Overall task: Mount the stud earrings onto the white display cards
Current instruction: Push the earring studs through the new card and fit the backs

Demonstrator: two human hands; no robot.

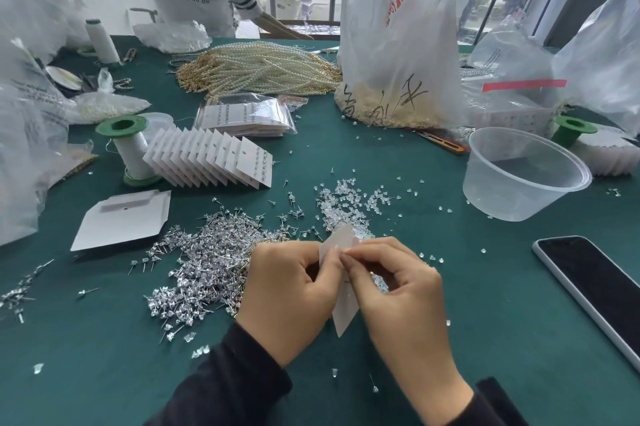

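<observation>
The card (346,314) is held up off the table (485,304), edge-on to the camera, just above the near side of the heap of studs (207,262). The left hand (291,283) grips it from the left, fingers curled round its middle. The right hand (398,290) has thumb and forefinger closed tight in a pinch on the card's upper part, meeting the left fingertips there. A stud is probably in that pinch, but it is too small and too covered to tell.

To seat a stud well, the left hand should brace the card right behind the hole, so the thin sheet does not buckle. The post should go in square to the face; a slant would tear the hole or bend the pin. Press until the stone sits flat against the card, then turn the card and fit one of the clear backs (346,200), which lie scattered just beyond the hands. Working over the heap is wise, since a dropped stud lands where it can be found. The filled cards (207,158) stand in a row further back on the left, and this one would join them
</observation>
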